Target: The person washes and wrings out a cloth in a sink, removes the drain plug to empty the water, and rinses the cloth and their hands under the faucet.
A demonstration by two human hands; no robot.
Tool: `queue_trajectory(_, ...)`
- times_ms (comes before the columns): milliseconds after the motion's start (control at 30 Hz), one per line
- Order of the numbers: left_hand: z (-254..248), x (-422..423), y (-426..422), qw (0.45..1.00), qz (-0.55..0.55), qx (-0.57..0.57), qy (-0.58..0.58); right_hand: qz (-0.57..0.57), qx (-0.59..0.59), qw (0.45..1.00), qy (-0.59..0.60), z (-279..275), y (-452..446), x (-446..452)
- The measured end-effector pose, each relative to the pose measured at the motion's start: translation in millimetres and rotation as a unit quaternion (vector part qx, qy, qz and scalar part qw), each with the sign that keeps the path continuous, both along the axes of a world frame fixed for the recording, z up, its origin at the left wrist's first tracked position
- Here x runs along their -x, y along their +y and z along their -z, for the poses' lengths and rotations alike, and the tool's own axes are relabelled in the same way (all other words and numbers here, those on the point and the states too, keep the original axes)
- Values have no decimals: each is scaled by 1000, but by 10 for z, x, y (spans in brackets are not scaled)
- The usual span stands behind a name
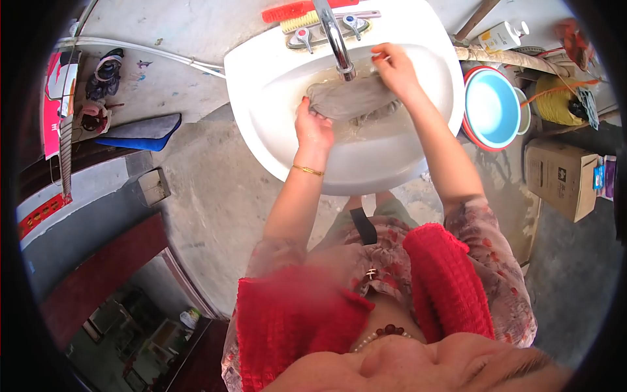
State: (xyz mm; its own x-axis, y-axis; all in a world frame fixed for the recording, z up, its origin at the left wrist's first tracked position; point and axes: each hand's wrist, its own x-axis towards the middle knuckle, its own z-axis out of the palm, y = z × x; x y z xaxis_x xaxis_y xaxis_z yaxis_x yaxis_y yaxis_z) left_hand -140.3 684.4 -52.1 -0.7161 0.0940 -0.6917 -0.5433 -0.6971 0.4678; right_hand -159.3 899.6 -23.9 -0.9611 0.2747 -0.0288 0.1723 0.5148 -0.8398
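Observation:
A wet grey cloth [353, 99] is spread between my hands, in the white sink [261, 130] just below the tap [334, 42]. My left hand [315, 127] grips its left end, thumb on top and fingers partly under the fabric. At the upper right of the cloth is my right hand [396, 70], its fingers bent and closed against the cloth's edge; part of that grip is hidden. Cloudy water lies in the basin around the fabric. Whether water runs from the spout is hard to make out.
A red brush [287, 11] and a yellow-bristled brush [299, 23] lie behind the tap handles. Right of the sink are stacked basins, the top one light blue [493, 108], a white bottle [503, 37] and a cardboard box [562, 178]. A doorway [130, 326] opens at lower left.

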Motion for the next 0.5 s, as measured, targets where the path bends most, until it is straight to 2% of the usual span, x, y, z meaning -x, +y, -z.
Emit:
queue_trajectory(33,82,20,-39,998,-15,34,-49,-28,76,997,-16,188,-71,43)
queue_trajectory(67,170,30,-79,993,-30,67,-96,-40,29,998,-25,452,-149,78)
queue_trajectory(100,272,0,-99,993,-22,41,-107,-51,-17,998,-36,739,-253,68)
queue_trajectory(167,507,-80,-133,992,-6,-9,-129,-123,-266,946,-136,1033,-767,-198)
queue_trajectory(233,758,-141,-193,997,15,-22,-75,-279,-358,889,-59,993,-1061,-488)
queue_trajectory(300,907,-165,-230,999,36,-40,7,-309,-324,892,-62,981,-982,-538)
queue_trajectory(333,854,-159,-220,999,33,-8,-28,-325,-308,892,-61,960,-953,-532)
queue_trajectory(400,736,-156,-204,993,30,59,-99,-177,-305,931,-94,919,-993,-508)
queue_trajectory(433,748,-154,-179,996,32,25,-76,-100,-302,942,-110,902,-1005,-491)
queue_trajectory(500,781,-140,-96,998,38,-47,-30,-112,-114,982,-99,946,-1072,-457)
